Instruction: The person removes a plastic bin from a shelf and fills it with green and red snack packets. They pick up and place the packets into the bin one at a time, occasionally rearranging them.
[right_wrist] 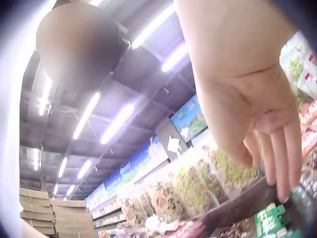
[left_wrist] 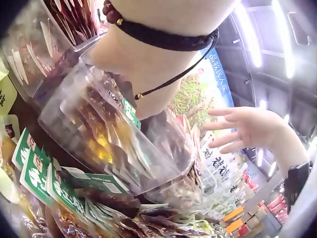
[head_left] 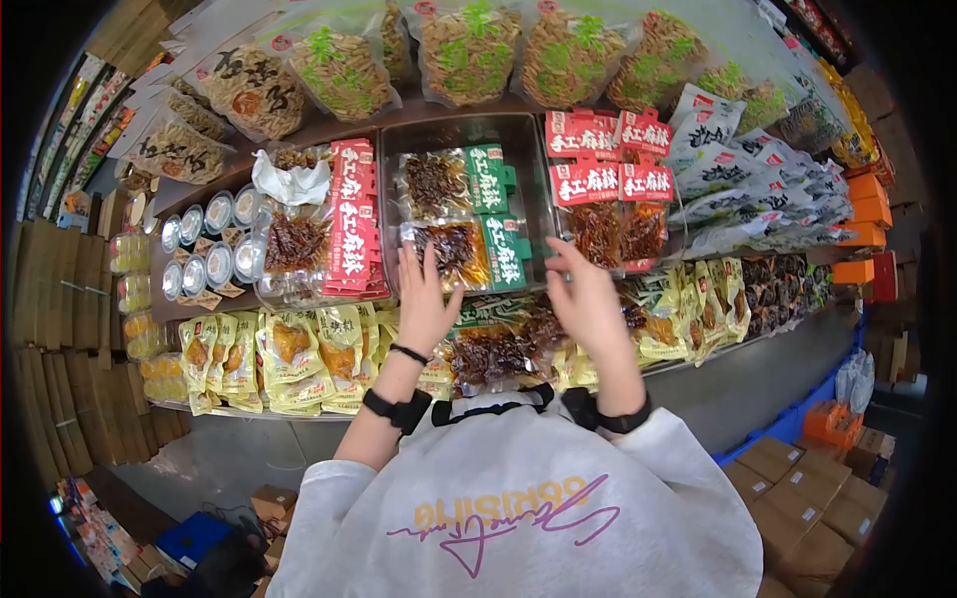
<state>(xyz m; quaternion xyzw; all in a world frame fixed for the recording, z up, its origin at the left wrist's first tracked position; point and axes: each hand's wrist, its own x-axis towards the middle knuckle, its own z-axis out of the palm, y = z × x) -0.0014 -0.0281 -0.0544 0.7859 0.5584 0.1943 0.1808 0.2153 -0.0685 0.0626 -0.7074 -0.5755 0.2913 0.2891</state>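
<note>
Grips open: left hand (head_left: 424,304) perhaps touching a green-labelled packet (head_left: 467,251), right hand (head_left: 586,304) beside the bin (head_left: 539,189)

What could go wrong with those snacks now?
The left hand and right hand reach over the dark snack packets at the front, so an arm might knock some down. The crumpled white thing just lies on top of the red-labelled packets, so a bump could make it slide.

Packets (head_left: 437,184) lie in the middle bin (head_left: 461,131), between a left bin (head_left: 274,299) and a right bin (head_left: 682,235) that also hold packets. A loose sheet (head_left: 291,178) rests in the left bin. Cups (head_left: 219,264) stand left of it, bags (head_left: 469,52) behind the bins, pouches (head_left: 289,344) before them.
</note>
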